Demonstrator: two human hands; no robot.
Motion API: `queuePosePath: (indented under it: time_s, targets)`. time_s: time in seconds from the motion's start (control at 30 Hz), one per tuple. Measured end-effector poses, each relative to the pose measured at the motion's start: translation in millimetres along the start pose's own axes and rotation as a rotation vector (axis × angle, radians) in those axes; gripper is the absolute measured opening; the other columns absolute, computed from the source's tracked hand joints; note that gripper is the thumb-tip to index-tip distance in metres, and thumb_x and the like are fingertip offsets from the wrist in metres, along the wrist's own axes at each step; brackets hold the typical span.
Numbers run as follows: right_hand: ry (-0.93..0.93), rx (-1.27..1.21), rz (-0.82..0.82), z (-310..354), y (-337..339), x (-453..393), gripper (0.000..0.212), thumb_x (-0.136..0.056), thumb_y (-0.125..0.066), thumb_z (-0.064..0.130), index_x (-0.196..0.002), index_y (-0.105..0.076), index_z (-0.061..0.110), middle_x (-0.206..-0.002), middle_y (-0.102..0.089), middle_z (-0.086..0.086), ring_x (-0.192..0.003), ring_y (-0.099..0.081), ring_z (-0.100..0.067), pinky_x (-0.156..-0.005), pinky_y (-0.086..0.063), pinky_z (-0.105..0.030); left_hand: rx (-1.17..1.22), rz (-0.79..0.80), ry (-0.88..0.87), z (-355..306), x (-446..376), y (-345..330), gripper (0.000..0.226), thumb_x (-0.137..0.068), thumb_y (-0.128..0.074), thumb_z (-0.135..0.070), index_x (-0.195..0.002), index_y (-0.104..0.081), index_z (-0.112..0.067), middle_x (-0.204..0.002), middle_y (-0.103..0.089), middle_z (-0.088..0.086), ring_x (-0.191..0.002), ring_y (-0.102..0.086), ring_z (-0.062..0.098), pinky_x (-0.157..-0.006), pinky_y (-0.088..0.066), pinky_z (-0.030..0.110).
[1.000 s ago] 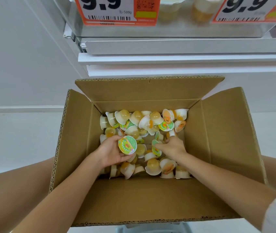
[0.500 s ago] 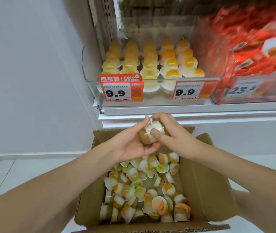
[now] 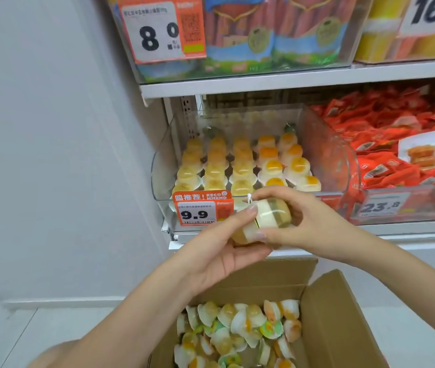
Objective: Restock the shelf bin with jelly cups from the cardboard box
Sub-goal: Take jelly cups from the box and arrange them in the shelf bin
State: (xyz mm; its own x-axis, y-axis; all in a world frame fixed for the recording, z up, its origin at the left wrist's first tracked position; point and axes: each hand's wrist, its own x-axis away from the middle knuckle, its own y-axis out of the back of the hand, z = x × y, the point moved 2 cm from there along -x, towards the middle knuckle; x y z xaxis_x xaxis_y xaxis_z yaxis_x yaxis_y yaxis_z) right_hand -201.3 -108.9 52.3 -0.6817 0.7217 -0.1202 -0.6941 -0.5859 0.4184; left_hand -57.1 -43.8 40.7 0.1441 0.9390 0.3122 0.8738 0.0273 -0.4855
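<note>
A store shelving unit (image 3: 250, 87) fills the upper half of the frame, its top tier holding clear bins of packaged sausages (image 3: 240, 33) behind an orange price tag reading 8 (image 3: 162, 29). On the tier below, right of centre, red snack packets (image 3: 386, 152) are heaped behind a 23.8 label (image 3: 382, 207). At centre sits the clear shelf bin (image 3: 162, 181), tagged 9.9 (image 3: 202, 211), where jelly cups stand dome-up in tidy rows (image 3: 240, 166), yellow ones to the left and orange-centred ones to the right, probably sorted so shoppers can tell flavours apart. The open cardboard box (image 3: 341, 322) occupies the bottom centre, directly beneath the bin, apparently parked there to keep the reach short; loose jelly cups (image 3: 240, 328) lie jumbled inside it. Both forearms rise from the lower corners and meet just in front of the bin's lip. The left hand (image 3: 216, 253), palm turned up, cradles one of two jelly cups pressed together (image 3: 262, 217), thumb laid across the top. The right hand (image 3: 309, 219) curls over the other from the right, thumb beneath, fingers arched above. The pair appears to be held rim to rim, likely so both can go into the bin at once.
</note>
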Motion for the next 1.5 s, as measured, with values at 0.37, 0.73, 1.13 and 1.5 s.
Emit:
queuePosePath:
  time_s: [0.37, 0.73, 1.13, 1.5]
  targets:
    - [-0.030, 0.471, -0.287, 11.6, 28.9, -161.0, 0.063, -0.067, -0.081, 0.043, -0.122, -0.058, 0.025, -0.120, -0.060, 0.003, -0.101, -0.058, -0.015, -0.070, -0.046, -0.017, -1.735, -0.296, -0.155, -35.4, -27.7, 69.8, 0.024, -0.088, -0.057, -0.043, -0.087, -0.066, -0.022, -0.082, -0.065, -0.006, -0.084, -0.063, 0.021, -0.072, -0.051, 0.032]
    - [-0.036, 1.001, 0.122, -0.9, -4.7, -289.0, 0.068, -0.070, -0.080, 0.034, -0.128, -0.049, 0.016, -0.119, -0.056, -0.004, -0.105, -0.056, -0.025, -0.084, -0.049, -0.033, -1.947, -0.253, -0.352, -43.9, -32.6, 98.7, 0.028, -0.091, -0.048, -0.042, -0.099, -0.068, -0.024, -0.089, -0.067, -0.005, -0.085, -0.061, 0.019, -0.063, -0.042, 0.026]
    - [-0.003, 0.803, -0.068, 2.5, -3.7, -253.5, 0.070, -0.075, -0.078, 0.030, -0.135, -0.043, 0.019, -0.135, -0.050, -0.003, -0.121, -0.049, -0.023, -0.090, -0.041, -0.026, -1.971, -0.168, -0.338, -34.7, -23.2, 110.1, 0.032, -0.091, -0.049, -0.045, -0.107, -0.062, -0.020, -0.097, -0.066, -0.003, -0.090, -0.061, 0.020, -0.065, -0.042, 0.027]
    - [0.245, 0.791, 0.091, -71.8, -66.2, 28.7, 0.015, -0.089, -0.047, 0.024, -0.097, -0.058, 0.018, -0.088, -0.059, 0.008, -0.087, -0.050, -0.011, -0.077, -0.041, -0.024, -1.901, 0.096, 0.221, 97.7, -27.3, 149.3, 0.024, -0.090, -0.053, -0.024, -0.112, -0.061, -0.018, -0.112, -0.061, 0.003, -0.102, -0.059, 0.024, -0.076, -0.049, 0.033]
